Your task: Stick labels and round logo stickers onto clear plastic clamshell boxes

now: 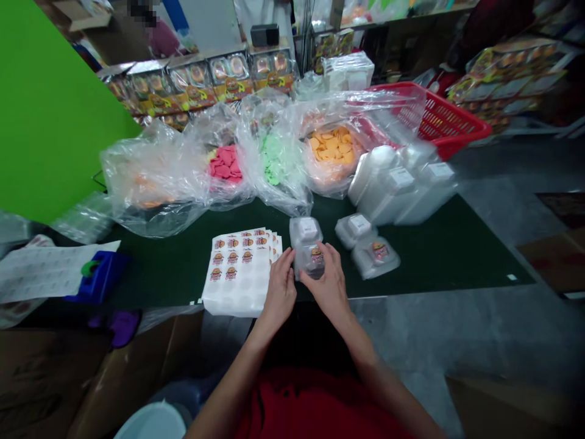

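A clear plastic clamshell container (307, 230) with two joined compartments lies in front of me, a white label on its far half and a round burger sticker (316, 255) on its near half. My left hand (282, 283) holds the container's left edge with fingers close together. My right hand (329, 281) grips the near half, thumb at the front and fingertips at the sticker's right side. Left of the hands lies a stack of sticker sheets (242, 280), its top sheet partly used. Right of them rests a second clamshell container (375, 256) bearing a burger sticker.
Nested clear containers (402, 189) stand at the back right, before a red basket (450, 122). Open plastic bags hold pink pieces (225, 164), green pieces (273, 160) and orange pieces (333, 146). A blue tape dispenser (103, 277) sits left on the dark green table (461, 256).
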Motion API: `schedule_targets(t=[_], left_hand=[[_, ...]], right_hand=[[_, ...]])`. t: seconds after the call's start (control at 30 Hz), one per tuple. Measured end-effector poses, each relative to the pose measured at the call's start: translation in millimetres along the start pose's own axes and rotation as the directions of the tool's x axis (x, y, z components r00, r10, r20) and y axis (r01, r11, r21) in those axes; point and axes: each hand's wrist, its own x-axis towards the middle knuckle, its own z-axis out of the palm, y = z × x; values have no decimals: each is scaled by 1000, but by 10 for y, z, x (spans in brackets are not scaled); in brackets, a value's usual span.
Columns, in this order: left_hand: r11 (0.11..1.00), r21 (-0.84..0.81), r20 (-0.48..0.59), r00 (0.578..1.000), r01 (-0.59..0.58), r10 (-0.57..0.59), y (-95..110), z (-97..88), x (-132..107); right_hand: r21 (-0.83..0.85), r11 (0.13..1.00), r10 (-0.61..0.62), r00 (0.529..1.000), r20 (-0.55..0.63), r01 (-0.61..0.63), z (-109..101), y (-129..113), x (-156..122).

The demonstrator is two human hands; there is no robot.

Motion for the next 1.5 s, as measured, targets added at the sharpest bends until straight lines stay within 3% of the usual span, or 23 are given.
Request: schedule_targets(t=[0.27,0.5,0.57,0.63,0.73,0.8,0.87,1.03,1.13,1.2,1.27,1.33,1.4,1.43,1.5], left_hand=[[999,3,-4,999,-43,43,102,-20,21],[992,24,-91,987,-128,130,208,-29,97],[990,17,-110,984,-139,140,245,-39,113],[992,8,-121,984,-129,129,276,-65,119],[995,3,-134,986,-104,103,285,-131,117],[996,2,-147,985,-92,91,261,-180,110],[997,8,-156,984,-82,82,218,-222,100],[998,29,-175,983,-48,52,77,-302,61],[998,55,-198,980,-13,23,-66,-408,28],[995,94,-224,975,23,-1,-216,-535,-9],[985,163,-240,971,61,-20,-406,-695,-70],[965,246,-235,971,96,-37,-605,-852,-157],[943,314,-210,977,109,-43,-773,-963,-258],[935,338,-195,980,105,-39,-835,-995,-308],[928,366,-148,989,74,-21,-909,-1019,-402]], right_hand=[[302,949,74,996,51,-86,-319,30,80],[627,753,153,980,128,-200,-598,63,44],[635,749,129,982,138,-188,-729,65,44],[557,823,89,994,68,-112,-917,98,75],[185,982,-18,994,-104,37,-1247,228,178],[-85,994,-77,992,-98,69,-1412,355,266],[-227,971,-77,997,4,76,-1485,489,352],[-297,951,-38,986,160,85,-1457,728,553],[-325,944,17,975,220,56,-1502,732,615],[-357,930,-23,983,183,88,-1541,640,567],[-331,935,-116,992,57,128,-1531,477,418],[-138,988,-77,995,-57,68,-1418,279,174],[107,990,81,995,59,-87,-1168,95,-120],[204,961,139,962,236,-188,-993,22,-266],[327,863,158,821,549,-385,-584,-68,-518]])
